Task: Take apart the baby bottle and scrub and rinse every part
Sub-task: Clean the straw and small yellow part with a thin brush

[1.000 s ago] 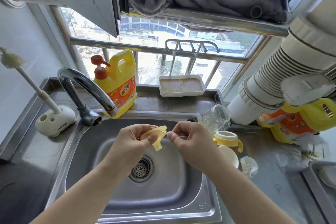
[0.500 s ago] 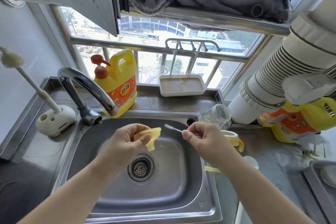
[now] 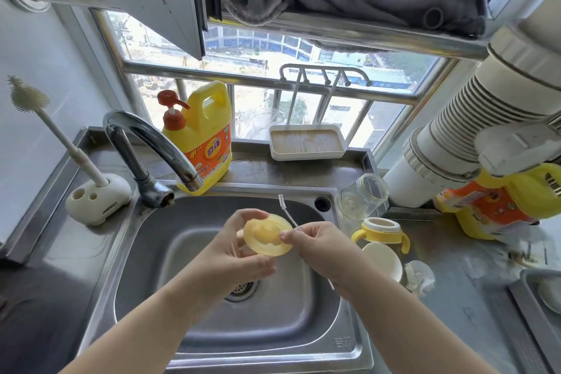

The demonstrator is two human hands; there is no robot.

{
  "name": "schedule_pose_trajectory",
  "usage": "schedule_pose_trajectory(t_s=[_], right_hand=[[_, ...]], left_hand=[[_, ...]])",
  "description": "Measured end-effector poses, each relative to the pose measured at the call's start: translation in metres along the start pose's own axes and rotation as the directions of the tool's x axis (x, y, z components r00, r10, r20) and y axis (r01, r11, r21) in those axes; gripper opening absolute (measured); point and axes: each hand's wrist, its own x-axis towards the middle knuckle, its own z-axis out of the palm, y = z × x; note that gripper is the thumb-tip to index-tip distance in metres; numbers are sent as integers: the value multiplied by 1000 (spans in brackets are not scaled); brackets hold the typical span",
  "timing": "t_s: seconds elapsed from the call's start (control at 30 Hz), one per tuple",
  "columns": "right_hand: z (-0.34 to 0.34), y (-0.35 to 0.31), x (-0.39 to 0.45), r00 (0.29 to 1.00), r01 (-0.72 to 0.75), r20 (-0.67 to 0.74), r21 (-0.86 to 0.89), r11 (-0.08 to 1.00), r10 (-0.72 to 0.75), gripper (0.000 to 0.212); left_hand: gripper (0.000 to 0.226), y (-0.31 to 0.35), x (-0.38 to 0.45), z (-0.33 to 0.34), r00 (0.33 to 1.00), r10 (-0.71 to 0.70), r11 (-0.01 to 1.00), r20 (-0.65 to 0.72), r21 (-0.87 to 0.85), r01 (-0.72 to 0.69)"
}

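Observation:
Over the steel sink [image 3: 151, 240] my left hand [image 3: 233, 249] grips a yellow silicone nipple [image 3: 264, 235], its round base turned towards me. My right hand [image 3: 318, 246] pinches a thin straw brush [image 3: 285, 209] whose bristled tip points up and back behind the nipple. The clear glass bottle body [image 3: 362, 199] lies on its side at the sink's right rim. In front of it stand the yellow handled collar ring [image 3: 381, 231], a white cap [image 3: 382, 261] and a small white part [image 3: 420, 278].
The chrome faucet [image 3: 154, 149] arches over the sink's back left; no water is running. Behind it stands a yellow detergent jug [image 3: 203, 136], and a bottle brush in a white holder [image 3: 97, 200] sits at left. A white tray [image 3: 306, 143] rests on the sill. Another yellow jug [image 3: 501, 200] lies at right.
My left hand has turned the nipple so its base faces me. My right hand pulled the straw brush away to the right, then brought it back beside the nipple, tip now raised.

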Motion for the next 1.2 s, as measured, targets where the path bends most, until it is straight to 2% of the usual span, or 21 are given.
schedule_pose_trajectory(t_s=[0.07, 0.13, 0.23, 0.33, 0.47, 0.57, 0.73, 0.87, 0.97, 1.03, 1.1, 1.2], right_hand=[[1, 1, -4, 999, 7, 32, 22, 1000, -8, 31], [2, 4, -7, 998, 0, 65, 22, 1000, -1, 31], [-5, 3, -13, 999, -2, 34, -184, 983, 9, 23], [-25, -3, -21, 994, 55, -62, -436, 898, -91, 22], [-34, -16, -30, 973, 200, 28, -590, 782, -228, 15], [-30, -18, -28, 965, 227, 57, -669, 708, -256, 17], [-24, -23, -22, 961, 198, 5, -711, 674, -278, 18], [-9, -20, -18, 927, 294, 56, -723, 625, -372, 17], [-12, -17, -17, 940, 306, 129, -727, 615, -315, 17], [-18, -15, -13, 950, 271, 96, -729, 628, -299, 17], [-16, -15, -11, 933, 283, 53, -723, 631, -357, 17], [-5, -8, -15, 897, 369, 116, -726, 580, -426, 16]], left_hand=[[62, 1, 0, 2, 996, -67, 992, -63, -112, 60], [45, 2, 1, 6, 989, -96, 990, -113, -110, 84], [32, 0, 2, 7, 981, -75, 996, -180, 27, 81], [39, -3, 4, 1, 977, -51, 985, -207, 153, 84], [60, 1, 2, 2, 987, 14, 923, -162, 381, 50], [65, -1, 4, 4, 992, 81, 889, -100, 456, -27], [76, -9, 1, 4, 995, 80, 813, -66, 582, -27], [80, -12, 2, -4, 990, 106, 746, -92, 666, -18], [71, -12, 2, -9, 991, 98, 760, -94, 650, -14], [70, -15, 2, -7, 995, 75, 770, -59, 638, -20], [70, -20, 3, -3, 998, 66, 764, -17, 643, -40], [65, -21, 8, -3, 995, 95, 778, -42, 627, -48]])
